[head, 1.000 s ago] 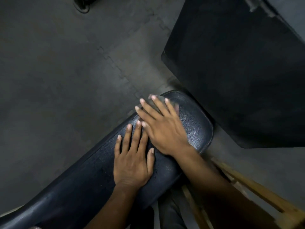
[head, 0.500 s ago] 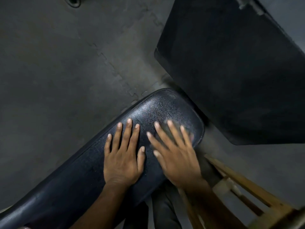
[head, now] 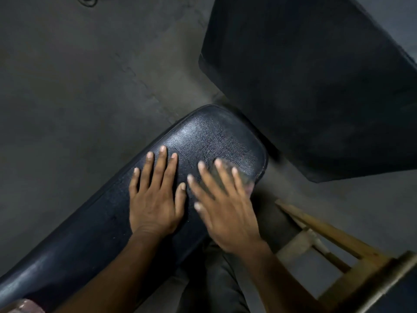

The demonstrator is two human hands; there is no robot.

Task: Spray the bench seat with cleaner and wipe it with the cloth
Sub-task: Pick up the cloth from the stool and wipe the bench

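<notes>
The bench seat is a long pad of dark, glossy, textured vinyl that runs from the bottom left up to a rounded end at the middle. My left hand lies flat on it, fingers spread, holding nothing. Just to its right, my right hand presses down on a greyish cloth near the seat's right edge. The hand is blurred and covers most of the cloth, which shows only between and beyond the fingers. No spray bottle is in view.
A large dark padded panel stands close to the seat's rounded end at the upper right. A wooden frame sits at the lower right beside my arm. Grey floor mats spread to the left. A pinkish object shows at the bottom left corner.
My right hand has slid with the cloth from the seat's far rounded end back toward me and to the right edge. My left hand has stayed flat in place.
</notes>
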